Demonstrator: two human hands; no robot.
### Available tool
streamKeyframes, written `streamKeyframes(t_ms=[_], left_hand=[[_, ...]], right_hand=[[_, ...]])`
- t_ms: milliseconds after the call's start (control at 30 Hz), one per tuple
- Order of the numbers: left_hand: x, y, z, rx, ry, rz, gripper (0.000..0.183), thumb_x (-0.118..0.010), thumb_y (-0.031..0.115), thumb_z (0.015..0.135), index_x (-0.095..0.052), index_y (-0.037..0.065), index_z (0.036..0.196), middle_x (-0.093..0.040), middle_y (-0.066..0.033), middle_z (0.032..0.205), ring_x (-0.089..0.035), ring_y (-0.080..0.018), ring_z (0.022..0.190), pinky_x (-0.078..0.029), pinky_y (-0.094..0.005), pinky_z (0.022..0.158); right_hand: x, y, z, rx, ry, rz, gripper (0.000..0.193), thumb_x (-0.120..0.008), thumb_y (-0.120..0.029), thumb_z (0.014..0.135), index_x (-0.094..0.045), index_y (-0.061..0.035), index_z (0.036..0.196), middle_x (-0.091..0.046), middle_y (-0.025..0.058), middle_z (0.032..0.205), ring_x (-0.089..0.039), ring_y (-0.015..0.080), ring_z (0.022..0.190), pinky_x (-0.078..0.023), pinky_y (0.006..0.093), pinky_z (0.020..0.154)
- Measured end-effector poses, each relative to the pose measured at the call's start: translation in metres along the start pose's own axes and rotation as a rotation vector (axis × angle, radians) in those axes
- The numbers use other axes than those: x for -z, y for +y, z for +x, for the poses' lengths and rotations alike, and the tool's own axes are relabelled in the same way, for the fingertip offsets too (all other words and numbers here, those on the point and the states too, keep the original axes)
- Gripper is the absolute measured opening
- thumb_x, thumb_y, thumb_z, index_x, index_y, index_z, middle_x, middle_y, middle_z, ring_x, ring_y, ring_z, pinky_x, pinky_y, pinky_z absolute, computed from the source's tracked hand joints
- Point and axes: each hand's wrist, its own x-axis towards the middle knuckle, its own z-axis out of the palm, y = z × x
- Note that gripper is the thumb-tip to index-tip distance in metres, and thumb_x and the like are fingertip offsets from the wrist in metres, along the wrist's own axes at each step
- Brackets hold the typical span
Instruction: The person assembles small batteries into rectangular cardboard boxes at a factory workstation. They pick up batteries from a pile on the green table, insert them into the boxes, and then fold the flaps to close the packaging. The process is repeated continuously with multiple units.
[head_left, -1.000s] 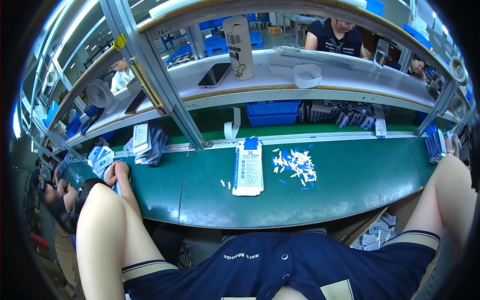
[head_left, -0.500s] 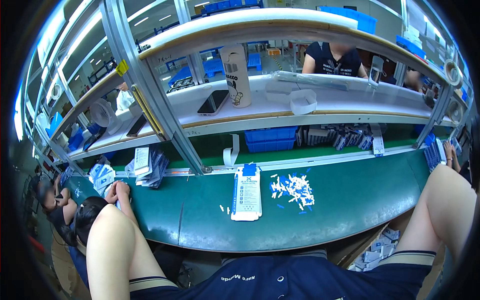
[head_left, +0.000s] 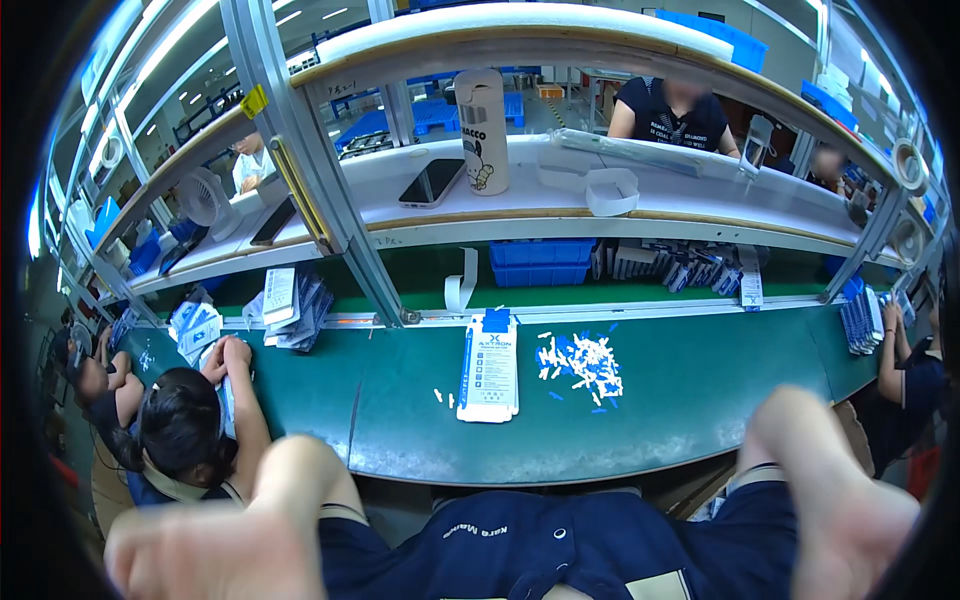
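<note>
Your green bench (head_left: pixel 400 400) bore the work, all of it seemingly at rest: the carton was set down and the bits lay loose. How much was done or left could not be judged beyond that. Your left hand (head_left: pixel 212 552) and right hand (head_left: pixel 852 532) were off the bench, low and well apart, both blurred. I could not tell how far open the fingers were, nor be sure whether they had hold of anything; nothing showed in them. The carton (head_left: pixel 488 370), perhaps several stacked, lay flat mid-bench, print up. Its long axis ran away from you, leaning slightly right at the far end, where a blue tab (head_left: pixel 496 320) sat. Just to its right, the blue and white bits (head_left: pixel 588 366) made a scattered pile; two white strips (head_left: pixel 438 396) lay just left of the carton.
</note>
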Motion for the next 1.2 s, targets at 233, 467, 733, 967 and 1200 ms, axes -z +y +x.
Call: streamKeyframes(t_ms=[233,467,733,967,1200], left_hand=[[0.108,-0.005,-0.232,1.347,-1.394,0.593,0.042,-0.058,0.032,0.089,-0.058,-0.006,0.108,-0.06,-0.0235,0.104,-0.06,-0.0377,0.1,-0.048,-0.0416,0.085],[0.109,-0.013,-0.312,1.476,-1.875,0.736,0.077,-0.073,0.056,0.069,-0.055,-0.006,0.111,-0.061,-0.0248,0.106,-0.062,-0.0373,0.098,-0.052,-0.043,0.08],[0.097,-0.025,-0.336,1.599,-1.752,0.71,0.069,-0.08,0.058,0.056,-0.065,-0.003,0.086,-0.067,-0.0194,0.079,-0.067,-0.0316,0.076,-0.053,-0.0396,0.068],[0.108,-0.027,-0.348,1.776,-1.077,0.39,0.033,-0.07,0.032,0.081,-0.061,0.0,0.076,-0.064,-0.0096,0.068,-0.061,-0.0168,0.064,-0.048,-0.0308,0.057],[0.08,-0.002,-0.355,2.003,-0.244,-0.113,0.021,-0.052,0.022,0.098,-0.055,0.005,0.086,-0.059,0.0001,0.079,-0.052,-0.0047,0.071,-0.043,-0.0204,0.064]], right_hand=[[-0.078,0.004,-0.277,-1.459,-0.518,-0.058,0.022,-0.055,-0.019,0.091,-0.062,0.0013,0.094,-0.063,0.0165,0.083,-0.061,0.0302,0.075,-0.047,0.0379,0.068],[-0.102,-0.026,-0.362,-1.261,-0.949,-0.428,0.033,-0.064,-0.034,0.081,-0.063,-0.0016,0.088,-0.063,0.0134,0.082,-0.057,0.0299,0.081,-0.042,0.0416,0.07],[-0.093,-0.025,-0.364,-1.361,-0.879,-0.488,0.058,-0.072,-0.04,0.073,-0.057,0.0007,0.111,-0.06,0.0095,0.087,-0.052,0.0258,0.088,-0.034,0.0416,0.081],[-0.089,-0.019,-0.371,-1.379,-0.75,-0.44,0.05,-0.072,-0.031,0.077,-0.057,-0.0023,0.114,-0.058,0.0056,0.088,-0.051,0.0232,0.088,-0.033,0.0394,0.081],[-0.067,0.003,-0.349,-2.157,0.043,0.761,0.047,-0.047,-0.031,0.098,-0.042,-0.0021,0.135,-0.052,0.0086,0.13,-0.05,0.021,0.118,-0.036,0.0379,0.103]])
